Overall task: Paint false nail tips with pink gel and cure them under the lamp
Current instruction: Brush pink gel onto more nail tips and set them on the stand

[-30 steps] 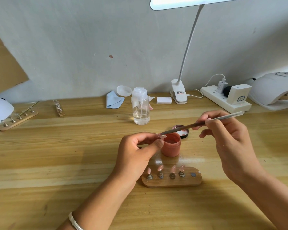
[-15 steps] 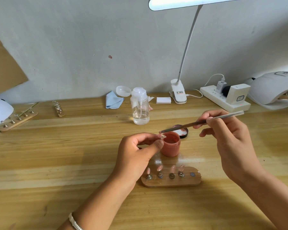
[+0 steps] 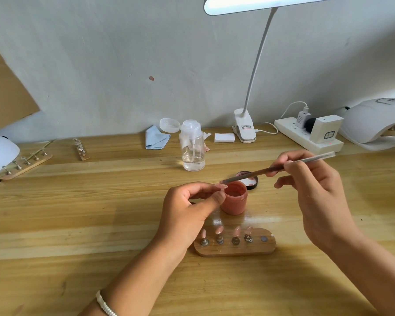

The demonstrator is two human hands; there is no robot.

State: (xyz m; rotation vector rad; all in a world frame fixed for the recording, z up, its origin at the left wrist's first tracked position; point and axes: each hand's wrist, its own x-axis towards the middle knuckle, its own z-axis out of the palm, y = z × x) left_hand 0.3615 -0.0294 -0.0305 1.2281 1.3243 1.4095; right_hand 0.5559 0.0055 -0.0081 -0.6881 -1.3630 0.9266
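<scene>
Well, at the far left of the pale wooden worktop (image 3: 55, 224) sits a white domed lamp (image 3: 0, 151), with a long wooden strip of metal nail stands (image 3: 25, 164) just beside it. Further along lie a blue cloth (image 3: 156, 137) and a clear plastic pump bottle (image 3: 192, 153).

The left hand (image 3: 187, 208) comes in from the lower edge, forearm slanting up to the right, back of the hand toward the camera. Its grip is closed on a small pale false nail tip (image 3: 222, 185), pinched between thumb and forefinger, with the other fingers curled in beneath. The tip is held off the worktop at the near-left rim of the open pink gel jar (image 3: 234, 199), its free end poking right, toward the jar.

The thin grey-handled brush (image 3: 276, 169) lies on a long slant: bristle end low and left, at the nail tip, tail end high and right. Behind the jar lies its black lid (image 3: 252, 181). In front, an oval wooden holder (image 3: 235, 249) carries four pink-coated nail tips (image 3: 219, 230) upright on metal stands.

The right hand (image 3: 315, 195) reaches in from the lower right, held above the worktop. Its grip clasps the brush around mid-handle with thumb and first fingers, the lower fingers loosely curled. Against the wall stand a white clip-on desk lamp (image 3: 245, 131), a white power strip (image 3: 306, 137) and, far right, a white curing lamp (image 3: 374, 122).
</scene>
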